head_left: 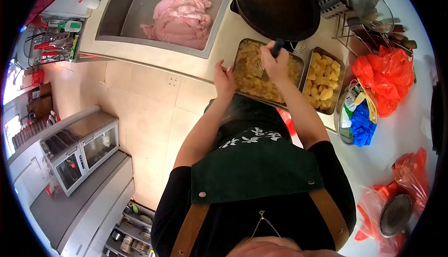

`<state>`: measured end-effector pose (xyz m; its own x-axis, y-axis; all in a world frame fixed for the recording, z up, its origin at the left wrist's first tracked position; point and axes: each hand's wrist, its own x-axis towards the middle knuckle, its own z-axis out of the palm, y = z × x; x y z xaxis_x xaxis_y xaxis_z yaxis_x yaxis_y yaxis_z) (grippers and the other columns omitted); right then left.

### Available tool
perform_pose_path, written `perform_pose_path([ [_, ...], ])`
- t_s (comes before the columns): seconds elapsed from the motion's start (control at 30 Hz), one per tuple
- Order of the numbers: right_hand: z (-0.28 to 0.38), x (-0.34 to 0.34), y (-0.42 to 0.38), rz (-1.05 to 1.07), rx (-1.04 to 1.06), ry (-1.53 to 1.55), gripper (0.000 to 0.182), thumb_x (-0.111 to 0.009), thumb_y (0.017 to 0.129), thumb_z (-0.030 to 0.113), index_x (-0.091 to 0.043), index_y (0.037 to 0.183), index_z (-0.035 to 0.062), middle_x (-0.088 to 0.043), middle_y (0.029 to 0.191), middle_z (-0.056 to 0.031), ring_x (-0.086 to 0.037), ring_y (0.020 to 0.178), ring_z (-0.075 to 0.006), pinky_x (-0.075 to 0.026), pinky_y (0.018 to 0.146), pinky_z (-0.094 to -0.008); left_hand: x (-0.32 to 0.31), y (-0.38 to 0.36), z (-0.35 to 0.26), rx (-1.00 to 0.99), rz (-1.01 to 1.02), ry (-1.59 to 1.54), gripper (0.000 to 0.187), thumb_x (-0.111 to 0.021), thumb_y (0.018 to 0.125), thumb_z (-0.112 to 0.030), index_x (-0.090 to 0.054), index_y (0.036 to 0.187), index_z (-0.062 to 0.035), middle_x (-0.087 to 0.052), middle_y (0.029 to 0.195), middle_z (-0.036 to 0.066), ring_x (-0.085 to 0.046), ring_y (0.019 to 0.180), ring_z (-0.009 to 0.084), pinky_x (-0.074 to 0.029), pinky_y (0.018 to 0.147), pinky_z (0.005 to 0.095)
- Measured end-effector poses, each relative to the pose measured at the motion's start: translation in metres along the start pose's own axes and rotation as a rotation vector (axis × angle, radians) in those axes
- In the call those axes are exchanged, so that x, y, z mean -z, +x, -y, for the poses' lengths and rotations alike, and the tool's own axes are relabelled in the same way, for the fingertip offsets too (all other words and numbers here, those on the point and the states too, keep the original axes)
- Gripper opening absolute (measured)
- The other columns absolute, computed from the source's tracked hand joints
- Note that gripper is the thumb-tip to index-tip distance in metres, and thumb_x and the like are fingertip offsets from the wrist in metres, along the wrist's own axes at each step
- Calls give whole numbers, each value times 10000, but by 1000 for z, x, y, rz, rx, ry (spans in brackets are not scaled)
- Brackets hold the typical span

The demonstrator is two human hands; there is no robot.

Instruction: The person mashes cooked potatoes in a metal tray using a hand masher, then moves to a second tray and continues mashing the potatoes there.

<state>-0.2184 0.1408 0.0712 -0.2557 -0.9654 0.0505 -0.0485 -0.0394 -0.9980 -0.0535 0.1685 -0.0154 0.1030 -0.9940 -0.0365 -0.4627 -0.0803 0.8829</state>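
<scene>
My right hand is wrapped round the black handle of a masher, held upright over a metal tray. Yellow mashed potato with lumps fills the tray, and the masher's lower end is down in it, partly hidden by my hand. At the tray's left side is my left hand, fingers apart and slightly curled, close to the rim and holding nothing. Right of this tray stands a second, narrower metal tray of peeled potato chunks.
A sink with a large pink piece of raw meat or skin is at the upper left. Behind the trays sits a large dark round pan. Red plastic bags, a bowl with blue plastic and a utensil rack stand rightward.
</scene>
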Motion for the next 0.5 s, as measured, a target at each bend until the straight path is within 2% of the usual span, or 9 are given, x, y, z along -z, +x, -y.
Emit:
perform_pose_path([
  [0.03,8,5,-5,-1,-89,57,252,-512,877,45,-426,641,59,-432,510,-11,-412,438,-81,-335,432,-249,0,0,0,-20,-8,-20,302,-531,906,-104,-438,1172,6,-522,768,124,-518,663,257,-433,606,357],
  [0.13,23,11,-28,16,-110,123,251,-502,887,44,-420,649,60,-435,519,-14,-410,444,-79,-341,433,-247,1,0,0,-16,15,3,302,-529,907,-100,-437,1174,6,-518,769,121,-513,664,251,-433,615,353],
  [0.17,12,12,-37,21,-88,52,232,-538,875,68,-418,677,81,-410,542,16,-380,470,-68,-285,442,-257,1,0,0,-2,25,25,302,-527,907,-98,-437,1175,6,-516,770,120,-511,665,249,-433,619,350],
  [0.27,-8,2,-53,37,-8,-30,240,-532,877,63,-412,670,76,-406,533,8,-380,466,-78,-280,442,-265,-1,0,6,-45,8,-6,301,-522,909,-99,-435,1178,6,-514,780,120,-506,670,243,-426,620,344],
  [0.37,-4,-12,-50,98,5,-104,241,-566,856,101,-430,666,41,-431,542,-40,-377,479,-110,-300,458,-294,-3,0,7,-60,-42,-47,325,-548,886,-106,-452,1174,8,-510,707,117,-515,622,284,-427,597,374],
  [0.5,-3,-28,-25,134,23,-138,216,-568,844,124,-458,699,6,-461,552,-79,-420,479,-145,-324,465,-296,-1,2,1,-57,-30,-19,326,-548,885,-104,-453,1176,5,-511,705,117,-516,622,284,-429,597,374],
])
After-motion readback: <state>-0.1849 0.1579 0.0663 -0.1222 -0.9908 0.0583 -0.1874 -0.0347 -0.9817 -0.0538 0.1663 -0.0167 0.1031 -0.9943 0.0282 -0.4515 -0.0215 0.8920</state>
